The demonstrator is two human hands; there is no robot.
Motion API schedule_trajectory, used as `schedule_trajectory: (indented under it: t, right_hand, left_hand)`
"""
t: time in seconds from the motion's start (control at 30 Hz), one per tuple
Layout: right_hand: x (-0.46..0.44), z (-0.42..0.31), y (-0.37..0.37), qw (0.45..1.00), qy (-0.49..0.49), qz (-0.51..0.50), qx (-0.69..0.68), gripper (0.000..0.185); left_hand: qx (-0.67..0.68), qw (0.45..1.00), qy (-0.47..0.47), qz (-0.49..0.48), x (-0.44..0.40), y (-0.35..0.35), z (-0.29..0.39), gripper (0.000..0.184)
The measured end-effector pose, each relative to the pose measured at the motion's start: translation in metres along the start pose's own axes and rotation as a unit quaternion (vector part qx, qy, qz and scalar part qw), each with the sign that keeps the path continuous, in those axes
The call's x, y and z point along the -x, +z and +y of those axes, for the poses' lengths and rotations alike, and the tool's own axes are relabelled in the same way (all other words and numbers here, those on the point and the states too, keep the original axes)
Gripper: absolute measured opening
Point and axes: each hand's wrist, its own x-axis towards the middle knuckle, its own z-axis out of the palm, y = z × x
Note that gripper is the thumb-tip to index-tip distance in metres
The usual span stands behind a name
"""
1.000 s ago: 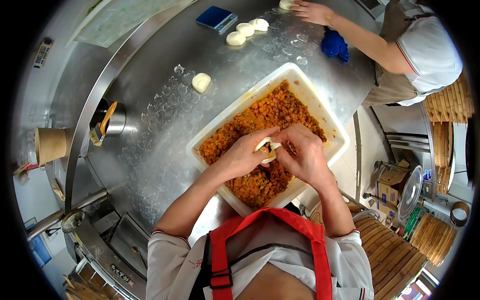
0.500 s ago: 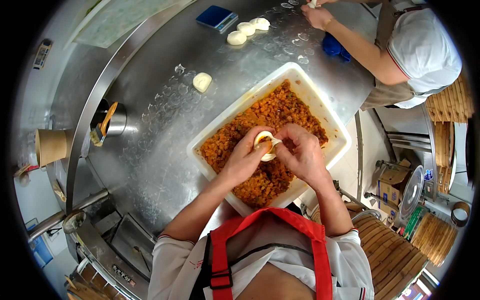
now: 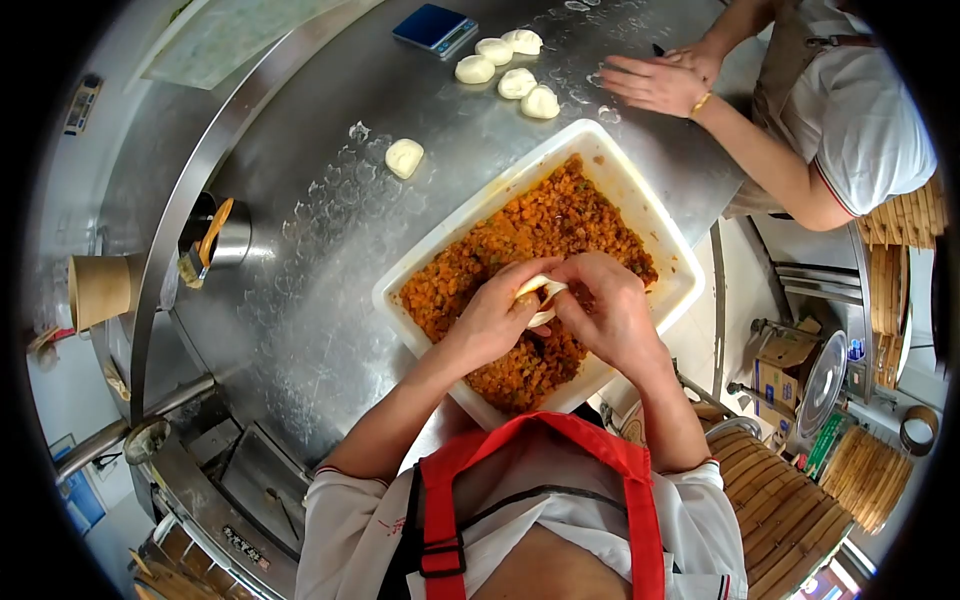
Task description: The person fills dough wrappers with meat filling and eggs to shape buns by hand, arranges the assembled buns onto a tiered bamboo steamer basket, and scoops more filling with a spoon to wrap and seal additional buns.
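Note:
Above a white tub (image 3: 667, 215) of orange-brown chopped filling (image 3: 530, 225), my two hands meet around a dough wrapper (image 3: 541, 290). My left hand (image 3: 492, 318) cups its left side, with the thumb over the opening. On the other side, my right hand (image 3: 606, 308) pinches the wrapper's rim. The wrapper is partly open at the top, and the fingers hide most of what is inside. A single dough piece (image 3: 404, 158) lies on the steel table (image 3: 330, 270) beyond the tub's left side.
Several dough pieces (image 3: 517, 83) lie near a blue scale (image 3: 435, 28) at the back. A co-worker's hands (image 3: 660, 82) are over the table at the upper right. A metal pot (image 3: 232, 240) with brushes stands left. Bamboo steamers (image 3: 780, 510) are at the lower right.
My hands stay over the tub, and the wrapper's opening looks narrower than half a second ago. Two more dough pieces lie near the scale. The co-worker's hands have moved down, one laid over the other.

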Motion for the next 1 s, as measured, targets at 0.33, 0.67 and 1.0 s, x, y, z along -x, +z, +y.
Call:
schedule_trajectory:
  t: [0.33, 0.67, 1.0]
  right_hand:
    - [-0.005, -0.01, -0.008, 0.995, -0.039, -0.031, 0.085, 0.019]
    - [-0.002, -0.014, 0.0, 0.999, 0.039, -0.022, -0.023, 0.014]
    - [-0.006, -0.022, -0.003, 0.996, -0.066, -0.046, 0.028, 0.028]
  left_hand:
    - [-0.01, 0.998, -0.034, -0.049, -0.004, -0.01, 0.015, 0.042]
    - [0.204, 0.976, 0.05, 0.065, -0.018, -0.006, -0.036, 0.061]
    - [0.136, 0.983, 0.018, 0.118, -0.02, -0.005, -0.031, 0.072]
